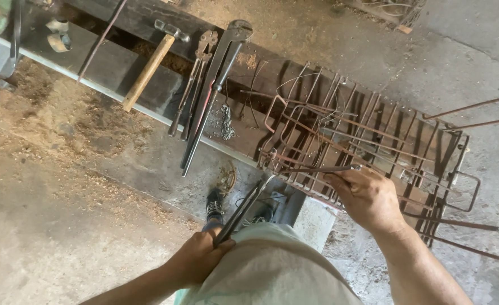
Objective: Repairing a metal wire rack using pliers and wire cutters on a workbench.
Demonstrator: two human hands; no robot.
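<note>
No packages, labels or signs are showing. The left hand, at the lower middle of the frame, is gripping the handles of long pincers, fingers clamped around them; the tool's long axis is running from lower left up to the right, its head pointing at the near edge of the rebar cage. The right hand is closing its fingers on a thin rusty rod lying nearly level, pointing left, at the cage's near edge. The cage is stretching diagonally from centre to right on a dark steel counter. A wooden-handled hammer and bolt cutters are lying at upper centre. The dusty concrete floor is carrying sawdust.
</note>
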